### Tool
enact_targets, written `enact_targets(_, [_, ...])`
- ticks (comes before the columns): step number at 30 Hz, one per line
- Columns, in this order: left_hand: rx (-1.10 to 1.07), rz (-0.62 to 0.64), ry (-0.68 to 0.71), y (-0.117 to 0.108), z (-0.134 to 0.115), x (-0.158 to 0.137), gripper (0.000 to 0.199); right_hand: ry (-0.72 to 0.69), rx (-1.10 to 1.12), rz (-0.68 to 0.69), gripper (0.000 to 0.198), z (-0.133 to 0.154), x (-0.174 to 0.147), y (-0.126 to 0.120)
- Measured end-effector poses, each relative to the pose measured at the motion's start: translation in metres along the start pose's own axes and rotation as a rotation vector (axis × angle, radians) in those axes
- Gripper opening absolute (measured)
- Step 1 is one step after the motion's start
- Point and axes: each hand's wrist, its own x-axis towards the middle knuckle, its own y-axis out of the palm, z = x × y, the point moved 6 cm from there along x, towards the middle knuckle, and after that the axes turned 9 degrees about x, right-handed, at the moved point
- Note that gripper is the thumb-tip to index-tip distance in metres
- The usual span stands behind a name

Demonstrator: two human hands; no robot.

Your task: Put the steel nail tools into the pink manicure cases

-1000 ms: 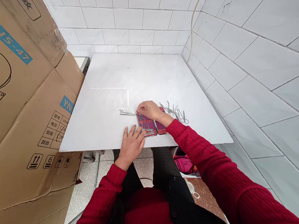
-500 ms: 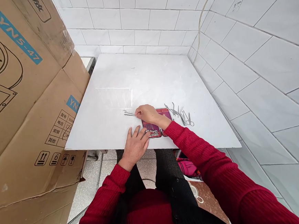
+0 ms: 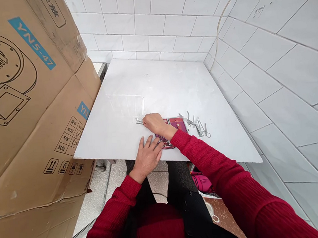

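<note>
A small manicure case (image 3: 178,124) with a red and purple lining lies unfolded near the table's front edge, with metal tools in its left half. My right hand (image 3: 155,123) reaches over that half, fingers closed in a pinch at the ends of slim metal manicure tools (image 3: 139,121); its fingertips are partly hidden. My left hand (image 3: 148,155) is open, fingers spread on the table, the fingertips at the case's left edge. Right of the case lie loose nail clippers (image 3: 199,130), small scissors (image 3: 206,133) and cuticle nippers (image 3: 188,117).
The white table (image 3: 122,136) meets a tiled wall (image 3: 151,24) behind and on the right. A large cardboard box (image 3: 37,106) stands along the left side. A pale cable (image 3: 217,26) hangs in the corner. Below the table's right front is a pink cloth item (image 3: 202,181).
The view has shifted slightly, moving the scene right and down. My right hand has drawn closer over the slim tools, so less of them shows. My left hand stays by the case.
</note>
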Motion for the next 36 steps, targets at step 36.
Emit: enact_targets(36, [0.017, 0.006, 0.014, -0.004, -0.001, 0.005, 0.035, 0.205, 1.316, -0.243, 0.048, -0.111, -0.059, 0.019])
